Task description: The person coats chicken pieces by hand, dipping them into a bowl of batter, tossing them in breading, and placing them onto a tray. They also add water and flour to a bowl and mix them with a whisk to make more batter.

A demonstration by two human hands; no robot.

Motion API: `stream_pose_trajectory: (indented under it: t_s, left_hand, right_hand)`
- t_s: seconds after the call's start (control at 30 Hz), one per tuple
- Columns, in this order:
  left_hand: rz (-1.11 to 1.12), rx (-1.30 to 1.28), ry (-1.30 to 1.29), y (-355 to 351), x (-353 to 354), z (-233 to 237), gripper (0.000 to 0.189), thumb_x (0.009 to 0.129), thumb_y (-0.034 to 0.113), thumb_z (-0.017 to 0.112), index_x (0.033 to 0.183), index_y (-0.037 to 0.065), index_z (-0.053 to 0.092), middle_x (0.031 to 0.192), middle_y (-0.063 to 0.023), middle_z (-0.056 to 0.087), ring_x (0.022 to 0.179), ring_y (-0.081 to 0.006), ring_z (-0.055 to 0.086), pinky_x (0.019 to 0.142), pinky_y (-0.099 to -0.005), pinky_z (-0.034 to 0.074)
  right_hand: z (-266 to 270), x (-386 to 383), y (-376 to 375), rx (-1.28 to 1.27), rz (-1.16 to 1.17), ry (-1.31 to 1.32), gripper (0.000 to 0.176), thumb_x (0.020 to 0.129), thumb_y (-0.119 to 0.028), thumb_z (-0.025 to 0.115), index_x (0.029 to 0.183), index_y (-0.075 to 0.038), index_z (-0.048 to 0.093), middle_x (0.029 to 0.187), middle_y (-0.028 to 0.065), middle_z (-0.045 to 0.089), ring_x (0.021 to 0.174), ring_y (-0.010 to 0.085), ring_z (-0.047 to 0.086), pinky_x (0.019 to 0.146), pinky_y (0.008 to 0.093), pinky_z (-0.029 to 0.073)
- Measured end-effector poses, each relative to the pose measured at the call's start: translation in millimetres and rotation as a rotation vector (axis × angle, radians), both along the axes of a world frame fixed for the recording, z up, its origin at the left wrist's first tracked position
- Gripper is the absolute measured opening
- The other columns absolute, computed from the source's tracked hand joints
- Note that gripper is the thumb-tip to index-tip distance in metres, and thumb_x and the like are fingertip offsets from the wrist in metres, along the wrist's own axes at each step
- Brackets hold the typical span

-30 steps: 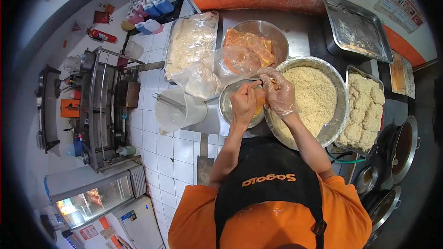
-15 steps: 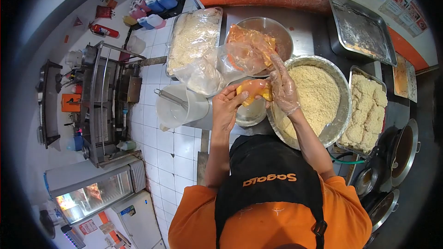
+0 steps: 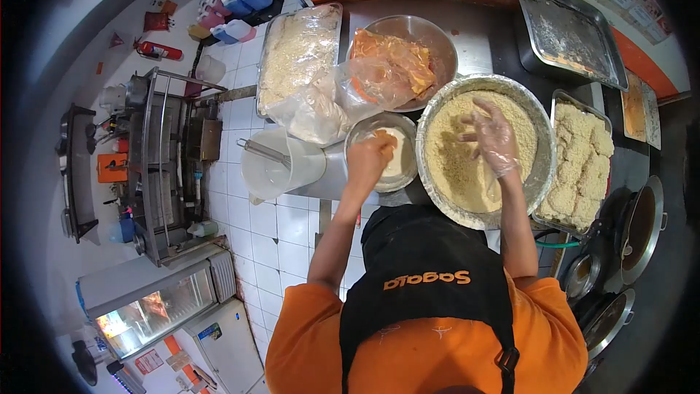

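Observation:
My left hand (image 3: 372, 157) reaches down into a small metal bowl (image 3: 410, 168) of pale, creamy liquid. Its fingers are closed at the liquid, and the marinated chicken piece in them is almost wholly hidden. My right hand (image 3: 494, 133), in a clear, crumb-dusted glove, hovers over a large metal basin (image 3: 430, 197) of yellowish breadcrumbs (image 3: 459, 153). Its fingers are spread with nothing in them. Behind the small bowl, more orange marinated chicken (image 3: 397, 58) lies in a steel bowl (image 3: 446, 47), partly under a plastic bag.
A tray of breaded pieces (image 3: 576, 164) stands right of the basin. To the left are a white bucket (image 3: 292, 171) with a whisk (image 3: 266, 152), a bag of white powder (image 3: 313, 113) and a film-covered tray (image 3: 300, 51). A deep metal pan (image 3: 569, 36) sits at the back right.
My hands have parted. The left has lowered with the chicken piece into the small bowl; the right has let go of it and moved right, over the breadcrumbs.

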State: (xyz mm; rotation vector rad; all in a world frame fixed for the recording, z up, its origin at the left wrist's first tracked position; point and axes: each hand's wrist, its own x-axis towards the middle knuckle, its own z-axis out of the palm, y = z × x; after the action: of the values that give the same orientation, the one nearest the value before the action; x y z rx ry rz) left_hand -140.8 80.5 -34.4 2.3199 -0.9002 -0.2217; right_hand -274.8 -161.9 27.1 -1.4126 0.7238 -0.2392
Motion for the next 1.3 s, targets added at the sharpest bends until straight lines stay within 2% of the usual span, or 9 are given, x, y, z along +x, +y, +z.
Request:
stream_pose_trajectory:
  t_s: [0.13, 0.33, 0.57, 0.73, 0.8, 0.9, 1.0, 1.2, 1.3]
  left_hand:
    - [-0.194, 0.387, -0.027, -4, -15, -36, 0.025, 0.078, 0.021, 0.074, 0.102, 0.014, 0.078, 0.082, -0.0212, 0.070, 0.070, -0.0365, 0.069, 0.069, -0.0391, 0.058]
    - [0.024, -0.104, 0.737, 20, 25, 1, 0.030, 0.076, 0.006, 0.072, 0.106, 0.003, 0.075, 0.082, -0.0127, 0.075, 0.074, -0.0162, 0.073, 0.070, -0.0295, 0.056]
    - [0.188, 0.284, -0.099, 9, 32, -49, 0.010, 0.078, 0.003, 0.067, 0.087, 0.004, 0.071, 0.078, -0.0265, 0.068, 0.076, -0.0450, 0.068, 0.071, -0.0527, 0.054]
    - [0.163, 0.328, -0.049, -7, 14, -49, 0.013, 0.077, 0.010, 0.068, 0.088, 0.004, 0.074, 0.080, -0.0254, 0.069, 0.075, -0.0412, 0.069, 0.073, -0.0465, 0.056]
    - [0.135, 0.200, 0.171, 0, 22, -41, 0.016, 0.075, 0.008, 0.072, 0.089, 0.002, 0.073, 0.078, -0.0229, 0.070, 0.071, -0.0333, 0.072, 0.071, -0.0389, 0.057]
    - [0.261, -0.089, 0.441, 16, 28, -10, 0.021, 0.073, 0.008, 0.075, 0.093, 0.003, 0.071, 0.081, -0.0175, 0.073, 0.074, -0.0269, 0.073, 0.070, -0.0361, 0.057]
    - [0.224, -0.140, 0.350, 12, 9, 48, 0.023, 0.072, 0.009, 0.078, 0.092, 0.003, 0.070, 0.078, -0.0117, 0.074, 0.072, -0.0217, 0.073, 0.070, -0.0320, 0.057]
    - [0.052, 0.167, 0.237, 4, -14, -8, 0.022, 0.072, 0.014, 0.080, 0.087, 0.003, 0.068, 0.077, -0.0145, 0.073, 0.074, -0.0261, 0.073, 0.069, -0.0350, 0.057]
    - [-0.040, 0.204, 0.212, 4, -19, -25, 0.022, 0.074, 0.015, 0.079, 0.088, 0.002, 0.068, 0.078, -0.0156, 0.072, 0.074, -0.0239, 0.073, 0.068, -0.0340, 0.056]
  right_hand:
    - [1, -24, -16, -0.058, -0.023, -0.001, 0.043, 0.101, -0.027, 0.057, 0.137, -0.004, 0.051, 0.103, 0.0159, 0.071, 0.077, 0.0184, 0.073, 0.044, 0.0232, 0.051]
    - [-7, -45, -33, -0.097, 0.038, 0.077, 0.044, 0.100, -0.026, 0.059, 0.137, -0.004, 0.051, 0.106, 0.0149, 0.072, 0.078, 0.0187, 0.073, 0.045, 0.0243, 0.051]
    - [-42, -25, -45, -0.411, 0.211, 0.028, 0.041, 0.098, -0.025, 0.061, 0.134, -0.005, 0.055, 0.118, 0.0165, 0.068, 0.103, 0.0263, 0.069, 0.075, 0.0325, 0.058]
    - [-20, -12, -33, -0.771, 0.462, 0.235, 0.056, 0.090, -0.021, 0.070, 0.140, -0.008, 0.050, 0.137, 0.0183, 0.056, 0.121, 0.0364, 0.058, 0.100, 0.0435, 0.051]
    - [-25, -10, -27, -1.044, 0.648, 0.268, 0.080, 0.080, -0.023, 0.079, 0.149, -0.012, 0.039, 0.152, 0.0223, 0.038, 0.137, 0.0422, 0.040, 0.114, 0.0495, 0.036]
    - [-43, -6, -21, -1.142, 0.769, 0.355, 0.103, 0.071, -0.029, 0.085, 0.155, -0.015, 0.026, 0.159, 0.0237, 0.023, 0.145, 0.0434, 0.025, 0.119, 0.0492, 0.028]
    - [-44, -6, -14, -1.072, 0.719, 0.268, 0.113, 0.066, -0.033, 0.088, 0.157, -0.016, 0.023, 0.160, 0.0253, 0.018, 0.146, 0.0476, 0.021, 0.117, 0.0551, 0.027]
    - [-46, 1, 10, -1.214, 0.790, 0.533, 0.118, 0.063, -0.047, 0.086, 0.158, -0.018, 0.022, 0.159, 0.0228, 0.025, 0.143, 0.0491, 0.027, 0.110, 0.0667, 0.031]
    - [-42, -9, 12, -1.237, 0.833, 0.581, 0.098, 0.071, -0.043, 0.080, 0.153, -0.016, 0.033, 0.151, 0.0201, 0.041, 0.136, 0.0437, 0.042, 0.105, 0.0585, 0.040]
